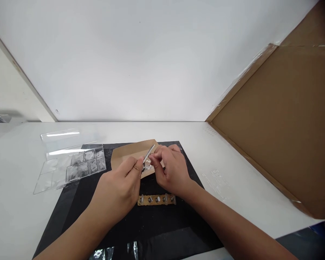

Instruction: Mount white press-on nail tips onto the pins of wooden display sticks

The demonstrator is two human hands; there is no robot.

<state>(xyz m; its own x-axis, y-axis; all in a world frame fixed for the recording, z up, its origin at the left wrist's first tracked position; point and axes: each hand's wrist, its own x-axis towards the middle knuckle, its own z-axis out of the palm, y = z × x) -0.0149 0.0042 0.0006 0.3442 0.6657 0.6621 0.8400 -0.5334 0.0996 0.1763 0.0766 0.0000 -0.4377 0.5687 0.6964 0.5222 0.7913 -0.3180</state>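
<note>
Thin silver metal tweezers (148, 153) are pinched in the left hand (119, 189); a small pale piece (148, 161), too small to identify, is gripped by the right hand (170, 169), above the black mat's (162, 227) far edge. On the tan slotted strip (156, 199), several slots look filled; more pieces remain in the clear compartment box (78, 167). White desk (233, 173), white wall, cardboard panel (287, 126) along the desk's right edge.
</note>
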